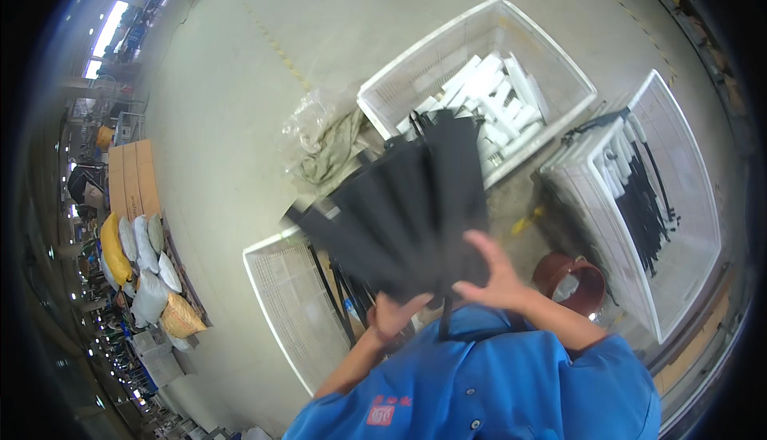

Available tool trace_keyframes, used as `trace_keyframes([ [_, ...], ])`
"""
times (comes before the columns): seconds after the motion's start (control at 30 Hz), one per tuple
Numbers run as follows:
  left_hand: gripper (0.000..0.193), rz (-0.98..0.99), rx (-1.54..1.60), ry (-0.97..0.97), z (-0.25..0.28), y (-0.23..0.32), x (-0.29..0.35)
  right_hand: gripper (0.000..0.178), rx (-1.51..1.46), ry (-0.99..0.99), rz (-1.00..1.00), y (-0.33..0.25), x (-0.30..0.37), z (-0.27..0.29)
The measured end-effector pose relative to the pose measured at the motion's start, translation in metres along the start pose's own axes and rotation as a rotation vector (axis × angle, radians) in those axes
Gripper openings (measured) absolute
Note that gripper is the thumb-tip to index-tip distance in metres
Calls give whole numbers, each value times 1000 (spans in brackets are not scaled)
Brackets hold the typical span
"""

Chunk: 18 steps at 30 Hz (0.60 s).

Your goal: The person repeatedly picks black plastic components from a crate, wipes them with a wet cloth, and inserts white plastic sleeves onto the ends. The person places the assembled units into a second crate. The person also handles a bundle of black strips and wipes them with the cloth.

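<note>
"Quickly, what's the scene from where you stand?"

"A broad workshop floor (224, 112), pale grey, with a heap of sacks (148, 252), yellow, white and straw-coloured, off to the left. A person in a blue shirt (495, 384) works among three white plastic crates."

"Describe the crates."

"The far crate (523, 34) holds a jumble of white pieces (495, 109). The right-hand crate (695, 224) carries black rods (639, 216) lying beside paler parts. The near-left crate (276, 292) has long dark rods in it, partly hidden by the load in front."

"What load is that?"

"A bundle of black tubes (411, 208), blurred and spread like a fan, raised before the blue shirt. Its narrow end is toward the person; its wide end reaches out over the space between the far and near-left crates, covering part of each from here."

"Anything lying about?"

"A grey-green cloth (331, 152) beside clear plastic wrap (307, 116), just left of the far crate, and a reddish bucket (589, 287) near the right-hand crate."

"And the hands?"

"Both hold the bundle's near end. The left hand (391, 316) grips from the left, most fingers hidden. The right hand (499, 279) clasps the right edge, thumb and one finger spread apart."
</note>
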State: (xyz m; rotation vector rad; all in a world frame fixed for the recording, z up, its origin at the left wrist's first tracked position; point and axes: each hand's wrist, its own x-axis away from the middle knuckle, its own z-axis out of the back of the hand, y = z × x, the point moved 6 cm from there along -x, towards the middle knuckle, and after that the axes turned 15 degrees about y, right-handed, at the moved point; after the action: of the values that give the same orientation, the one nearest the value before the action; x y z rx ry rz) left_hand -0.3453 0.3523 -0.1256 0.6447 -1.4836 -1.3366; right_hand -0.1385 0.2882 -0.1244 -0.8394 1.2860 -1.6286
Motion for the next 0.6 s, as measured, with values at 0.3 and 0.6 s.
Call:
trace_keyframes([
  [0.3, 56, 53, 132, -834, -246, -22, 89, 90, 147, 880, -252, 32, 269, 166],
  [0.6, 76, 291, -134, -918, -415, -185, 194, 87, -567, 1170, -671, 198, 459, 230],
])
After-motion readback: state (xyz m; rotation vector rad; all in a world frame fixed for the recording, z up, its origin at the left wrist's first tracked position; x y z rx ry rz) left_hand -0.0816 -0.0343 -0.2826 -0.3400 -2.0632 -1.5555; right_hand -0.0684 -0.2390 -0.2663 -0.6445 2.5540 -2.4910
